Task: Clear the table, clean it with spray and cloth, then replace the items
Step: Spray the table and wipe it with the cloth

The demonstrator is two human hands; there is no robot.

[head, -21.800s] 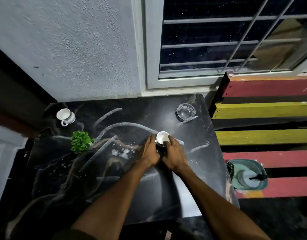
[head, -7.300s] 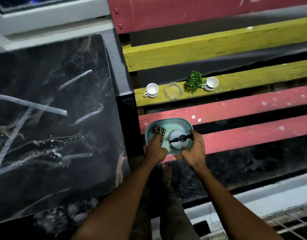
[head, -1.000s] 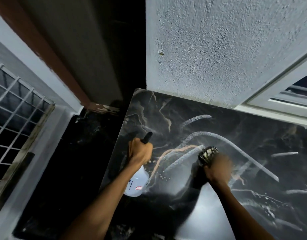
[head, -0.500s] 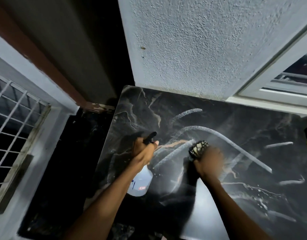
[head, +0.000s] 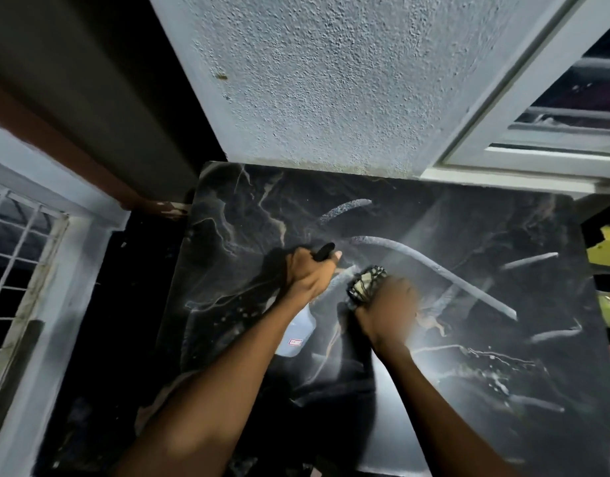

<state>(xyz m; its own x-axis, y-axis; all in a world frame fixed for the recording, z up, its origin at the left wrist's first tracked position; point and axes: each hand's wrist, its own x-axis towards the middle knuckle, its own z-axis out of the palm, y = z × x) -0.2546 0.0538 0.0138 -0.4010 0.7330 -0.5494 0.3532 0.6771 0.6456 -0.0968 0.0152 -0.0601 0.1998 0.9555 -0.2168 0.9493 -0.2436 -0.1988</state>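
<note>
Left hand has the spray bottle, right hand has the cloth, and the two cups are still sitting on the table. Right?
One thing is off: no cups show on the table in the head view; its dark marble top shows only the hands and what they hold. The rest stands: the left hand grips the spray bottle, and the right hand holds the cloth.

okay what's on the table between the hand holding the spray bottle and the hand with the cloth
Nothing stands between them. In the head view only bare dark marble tabletop, with a pale painted streak, shows in the narrow stretch between the left hand on the spray bottle and the right hand gripping the cloth.
</note>
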